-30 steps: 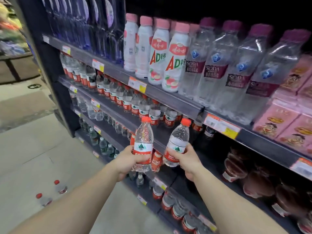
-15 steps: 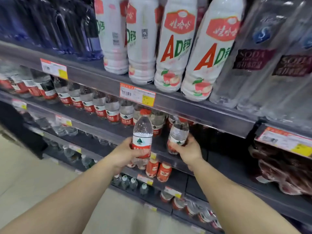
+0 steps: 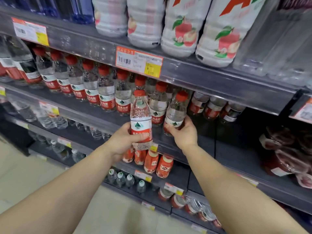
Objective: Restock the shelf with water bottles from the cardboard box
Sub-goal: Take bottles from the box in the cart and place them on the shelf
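Both bottles have come closer to the water shelf [image 3: 94, 114]. The left hand [image 3: 121, 142] grips one bottle [image 3: 141, 120] near its edge; the right hand [image 3: 184, 132] holds another [image 3: 175, 114] tilted, just right of the row [image 3: 84, 85], which it could topple.

1. On my feed, both of the person's forearms are bare all the way to the bottom edge; I see no sleeve or cuff.
2. The left hand [image 3: 120, 142], nearest the orange price tag [image 3: 139, 63], wears no glove, ring or band.
3. The right hand [image 3: 184, 135], further right of that tag, is likewise ungloved, its wrist unadorned.
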A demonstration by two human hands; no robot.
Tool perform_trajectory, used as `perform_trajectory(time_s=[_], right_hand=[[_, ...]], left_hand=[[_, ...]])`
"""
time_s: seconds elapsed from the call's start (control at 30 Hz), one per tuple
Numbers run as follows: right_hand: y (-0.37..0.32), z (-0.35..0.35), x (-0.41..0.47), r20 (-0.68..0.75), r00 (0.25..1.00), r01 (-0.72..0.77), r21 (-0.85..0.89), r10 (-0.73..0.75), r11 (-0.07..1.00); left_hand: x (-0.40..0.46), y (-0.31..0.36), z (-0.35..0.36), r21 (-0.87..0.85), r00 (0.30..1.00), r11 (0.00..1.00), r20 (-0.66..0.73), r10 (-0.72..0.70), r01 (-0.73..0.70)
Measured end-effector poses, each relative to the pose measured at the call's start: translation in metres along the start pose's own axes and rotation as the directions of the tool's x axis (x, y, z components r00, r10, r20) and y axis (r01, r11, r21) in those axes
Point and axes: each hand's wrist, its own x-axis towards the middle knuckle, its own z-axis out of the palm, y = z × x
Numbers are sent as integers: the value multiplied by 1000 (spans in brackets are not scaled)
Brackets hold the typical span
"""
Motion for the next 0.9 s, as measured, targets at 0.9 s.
perform_trajectory(time_s=[0.9], right_hand=[[-22, -65, -49, 292, 956, -47, 146, 2, 988]], left_hand=[[-6, 6, 93, 306, 983, 934, 74, 167, -182]])
